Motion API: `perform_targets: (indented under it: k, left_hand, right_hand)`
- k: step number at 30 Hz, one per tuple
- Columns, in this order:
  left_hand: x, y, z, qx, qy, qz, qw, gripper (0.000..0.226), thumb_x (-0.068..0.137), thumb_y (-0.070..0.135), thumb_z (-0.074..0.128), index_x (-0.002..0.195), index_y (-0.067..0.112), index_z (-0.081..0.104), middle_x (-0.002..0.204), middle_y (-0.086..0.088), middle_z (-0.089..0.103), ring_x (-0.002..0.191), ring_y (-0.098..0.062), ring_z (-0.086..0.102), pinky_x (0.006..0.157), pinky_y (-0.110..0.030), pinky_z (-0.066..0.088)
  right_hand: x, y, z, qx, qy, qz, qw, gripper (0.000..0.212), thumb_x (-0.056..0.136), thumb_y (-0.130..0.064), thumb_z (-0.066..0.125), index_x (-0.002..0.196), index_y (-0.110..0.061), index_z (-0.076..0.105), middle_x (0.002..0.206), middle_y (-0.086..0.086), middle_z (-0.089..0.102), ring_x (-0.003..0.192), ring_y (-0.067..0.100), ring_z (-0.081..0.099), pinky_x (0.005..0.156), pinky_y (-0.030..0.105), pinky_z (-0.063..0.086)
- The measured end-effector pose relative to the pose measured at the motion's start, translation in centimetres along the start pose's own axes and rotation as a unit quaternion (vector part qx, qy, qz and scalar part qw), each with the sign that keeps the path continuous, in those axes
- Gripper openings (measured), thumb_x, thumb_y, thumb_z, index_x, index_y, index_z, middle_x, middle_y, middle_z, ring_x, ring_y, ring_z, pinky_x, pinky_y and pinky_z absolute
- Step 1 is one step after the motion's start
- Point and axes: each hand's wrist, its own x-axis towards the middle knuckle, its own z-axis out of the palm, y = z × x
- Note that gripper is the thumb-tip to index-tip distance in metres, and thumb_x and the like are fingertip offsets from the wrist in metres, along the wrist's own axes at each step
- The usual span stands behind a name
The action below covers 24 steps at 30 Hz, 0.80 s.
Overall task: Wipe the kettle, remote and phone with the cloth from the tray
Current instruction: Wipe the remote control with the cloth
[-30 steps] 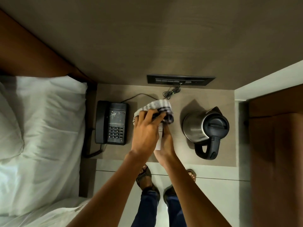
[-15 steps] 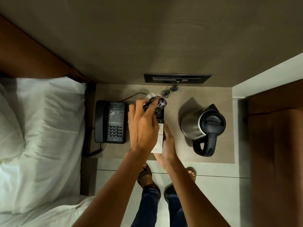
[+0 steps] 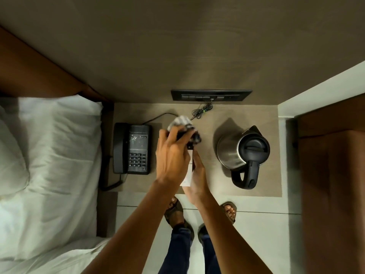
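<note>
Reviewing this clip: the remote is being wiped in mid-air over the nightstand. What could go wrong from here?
The right hand holds only the remote's near end, so the left hand's cloth strokes could lever it loose. The cloth's loose end hangs near the coiled cable and might snag it.

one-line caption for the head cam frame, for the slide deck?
Left hand rubs a cloth over the remote held in the right hand, between phone and kettle.

open tabletop between phone [image 3: 132,148] and kettle [image 3: 242,155]
</note>
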Motion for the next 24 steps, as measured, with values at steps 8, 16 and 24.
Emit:
perform_targets:
  k: [8,16,24]
  left_hand:
    - [-6.2,-1.2,0.2,-0.005,-0.026,0.026,0.999,0.044,0.088,0.006,0.065,0.129,0.023,0.069,0.136,0.000,0.057,0.108,-0.022,0.046,0.077,-0.036,0.058]
    - [-1.0,-1.0,1.6,-0.053,-0.005,0.024,0.998,0.046,0.096,0.009,0.051,0.137,0.025,0.065,0.153,-0.002,0.053,0.140,-0.032,0.040,0.112,-0.046,0.041]
    - [-8.7,-1.5,1.2,-0.103,-0.052,0.031,0.993,0.044,0.097,0.009,0.043,0.134,0.014,0.066,0.152,-0.007,0.055,0.151,-0.022,0.036,0.126,-0.017,0.019]
  right_hand:
    - [0.5,-1.0,-0.2,0.047,0.015,-0.013,0.999,0.054,0.108,-0.052,0.047,0.113,-0.017,0.087,0.113,0.012,0.083,0.100,0.023,0.081,0.086,0.032,0.066]
    - [0.5,-0.3,0.7,0.075,0.002,0.035,0.997,0.054,0.109,-0.049,0.054,0.150,-0.015,0.064,0.147,0.013,0.068,0.133,0.026,0.064,0.111,0.037,0.048]
    - [0.1,-0.8,-0.7,0.032,0.011,0.053,0.998,0.070,0.101,-0.065,0.054,0.128,-0.004,0.078,0.118,0.019,0.078,0.107,0.032,0.077,0.099,0.043,0.061]
